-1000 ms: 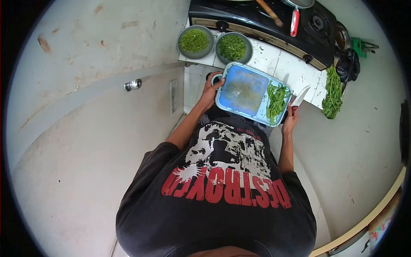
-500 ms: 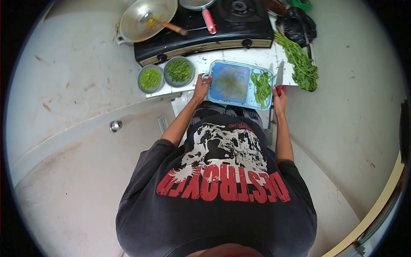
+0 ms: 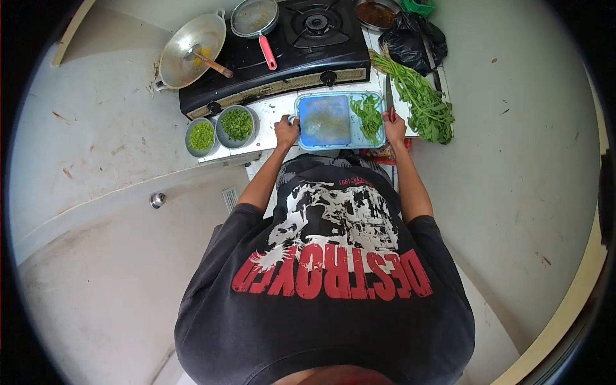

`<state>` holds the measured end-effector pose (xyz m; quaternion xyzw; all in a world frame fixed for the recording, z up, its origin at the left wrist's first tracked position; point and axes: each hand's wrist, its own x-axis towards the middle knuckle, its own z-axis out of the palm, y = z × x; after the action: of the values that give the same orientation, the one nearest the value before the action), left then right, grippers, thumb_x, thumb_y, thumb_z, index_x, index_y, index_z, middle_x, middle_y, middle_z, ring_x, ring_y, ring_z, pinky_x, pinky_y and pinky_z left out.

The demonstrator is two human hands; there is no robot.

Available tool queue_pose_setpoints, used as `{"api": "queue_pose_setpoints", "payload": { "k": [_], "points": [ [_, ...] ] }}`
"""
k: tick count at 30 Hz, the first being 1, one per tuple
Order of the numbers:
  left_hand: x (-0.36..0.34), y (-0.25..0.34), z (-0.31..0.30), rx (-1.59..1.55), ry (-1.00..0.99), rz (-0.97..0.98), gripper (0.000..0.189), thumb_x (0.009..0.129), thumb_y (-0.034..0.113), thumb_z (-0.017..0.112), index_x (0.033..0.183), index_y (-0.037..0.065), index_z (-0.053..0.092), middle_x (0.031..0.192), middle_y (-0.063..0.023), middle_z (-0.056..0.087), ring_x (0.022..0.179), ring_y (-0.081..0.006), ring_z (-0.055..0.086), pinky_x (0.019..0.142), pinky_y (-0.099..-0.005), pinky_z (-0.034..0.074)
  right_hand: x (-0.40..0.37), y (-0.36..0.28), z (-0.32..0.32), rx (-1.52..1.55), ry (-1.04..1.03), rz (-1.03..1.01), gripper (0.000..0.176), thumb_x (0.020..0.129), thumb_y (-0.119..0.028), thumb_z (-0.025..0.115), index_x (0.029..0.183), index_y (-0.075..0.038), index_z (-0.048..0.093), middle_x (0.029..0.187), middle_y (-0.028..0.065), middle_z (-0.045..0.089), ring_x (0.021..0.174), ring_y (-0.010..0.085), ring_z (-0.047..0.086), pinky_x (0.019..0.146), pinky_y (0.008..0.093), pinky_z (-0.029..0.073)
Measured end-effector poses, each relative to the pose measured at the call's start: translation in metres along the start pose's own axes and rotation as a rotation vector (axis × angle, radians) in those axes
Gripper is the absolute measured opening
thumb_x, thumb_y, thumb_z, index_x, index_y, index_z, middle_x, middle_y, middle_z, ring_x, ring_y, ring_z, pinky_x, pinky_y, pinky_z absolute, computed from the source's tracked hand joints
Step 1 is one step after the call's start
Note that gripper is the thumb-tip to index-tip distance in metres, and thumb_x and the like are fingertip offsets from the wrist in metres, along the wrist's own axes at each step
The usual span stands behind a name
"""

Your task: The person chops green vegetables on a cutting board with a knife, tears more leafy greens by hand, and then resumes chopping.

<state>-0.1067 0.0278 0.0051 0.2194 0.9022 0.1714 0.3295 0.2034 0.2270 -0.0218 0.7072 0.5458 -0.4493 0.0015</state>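
A light blue cutting board (image 3: pixel 324 147) with a darker, stained blue panel lies level at the counter's front edge. Cut green leaves (image 3: pixel 367 119) rest on its right part. My left hand (image 3: pixel 287 131) is closed around the handle at the board's left end. At the other end, my right hand (image 3: pixel 394 129) grips the red handle of a knife (image 3: pixel 389 91), its blade pointing away from me, and touches the board's edge. To the left stand two grey bowls of chopped greens, one with lighter pieces (image 3: pixel 201 136) and one with darker pieces (image 3: pixel 237 124).
Behind the board is a black gas stove (image 3: pixel 269 77) carrying a wok (image 3: pixel 186 54) with a wooden-handled utensil and a red-handled pan (image 3: pixel 255 18). Leafy greens (image 3: pixel 423 102) and a black plastic bag (image 3: pixel 417 42) lie at the right, near a pan of brown liquid (image 3: pixel 377 14).
The board has moved slightly away from my body and turned level, with both hands still at its ends. The knife has come along with my right hand. My view has shifted too.
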Motion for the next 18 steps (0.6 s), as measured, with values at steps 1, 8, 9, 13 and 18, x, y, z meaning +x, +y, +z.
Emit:
{"api": "queue_pose_setpoints", "payload": {
  "k": [1,8,9,13,18],
  "points": [
    [-0.002,-0.003,0.007,0.023,0.032,0.037,0.047,0.088,0.039,0.071,0.112,-0.001,0.068,0.085,-0.0228,0.07,0.086,-0.0395,0.065,0.082,-0.0469,0.052,0.001,0.002,-0.002,0.006,0.047,-0.052,0.038,0.088,-0.046,0.068,0.099,-0.01,0.075,0.084,0.0169,0.073,0.085,0.037,0.07,0.08,0.0449,0.051],
    [-0.009,0.006,0.019,0.145,0.176,0.072,0.043,0.083,0.038,0.074,0.104,0.001,0.073,0.089,-0.0284,0.067,0.09,-0.0422,0.062,0.084,-0.0473,0.05,0.008,-0.008,-0.009,-0.029,0.096,-0.165,0.035,0.09,-0.04,0.069,0.091,-0.005,0.073,0.072,0.0161,0.069,0.07,0.0324,0.068,0.07,0.0422,0.051],
    [-0.008,0.006,0.019,0.115,0.168,0.044,0.042,0.082,0.038,0.074,0.102,0.002,0.074,0.089,-0.0285,0.067,0.088,-0.043,0.062,0.084,-0.0476,0.05,0.006,-0.011,-0.011,-0.011,0.105,-0.189,0.032,0.09,-0.038,0.068,0.092,-0.006,0.073,0.072,0.0166,0.068,0.069,0.0347,0.067,0.069,0.0434,0.051],
    [-0.011,0.01,0.019,0.124,0.19,0.089,0.041,0.082,0.038,0.075,0.102,0.003,0.075,0.09,-0.0289,0.068,0.088,-0.0431,0.062,0.083,-0.0477,0.051,0.008,-0.01,-0.011,-0.036,0.149,-0.3,0.03,0.089,-0.031,0.069,0.084,-0.002,0.071,0.072,0.0195,0.066,0.07,0.0377,0.066,0.07,0.0465,0.05],
    [-0.011,0.01,0.021,0.117,0.262,0.048,0.042,0.081,0.038,0.075,0.105,0.003,0.075,0.09,-0.0289,0.067,0.089,-0.0426,0.063,0.084,-0.0474,0.051,0.01,-0.01,-0.006,-0.061,0.178,-0.316,0.032,0.087,-0.031,0.073,0.088,0.0,0.072,0.078,0.0202,0.063,0.077,0.0374,0.064,0.074,0.0453,0.049]
  ]
}}
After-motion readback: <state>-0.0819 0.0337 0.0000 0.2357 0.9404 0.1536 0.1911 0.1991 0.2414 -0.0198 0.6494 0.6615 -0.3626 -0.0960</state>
